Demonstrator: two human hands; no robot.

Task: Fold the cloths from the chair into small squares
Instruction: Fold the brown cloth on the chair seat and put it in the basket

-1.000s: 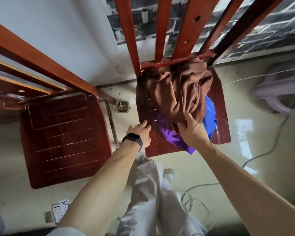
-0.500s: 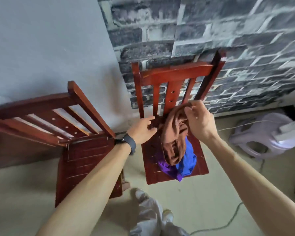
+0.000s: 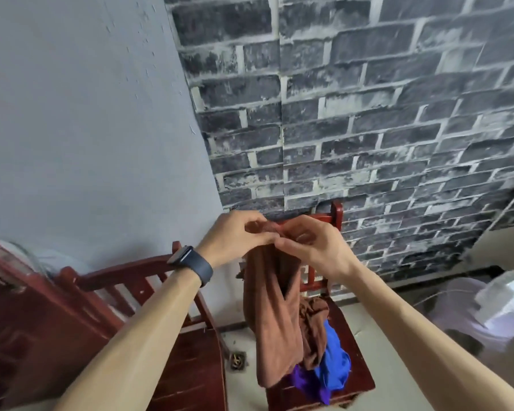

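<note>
Above the dark red wooden chair (image 3: 355,378), the left hand (image 3: 235,237) and right hand (image 3: 312,244) pinch the hanging brown cloth (image 3: 275,321), whose trailing end may drag the blue cloth (image 3: 334,361) off.

A red wooden chair (image 3: 357,378) stands against the brick wall, its seat carrying a heap of cloths. A crumpled brown cloth (image 3: 314,330) lies toward the back edge. A blue cloth (image 3: 334,360) sits in front of it. A purple cloth (image 3: 306,384) reaches the seat's front edge.
</note>
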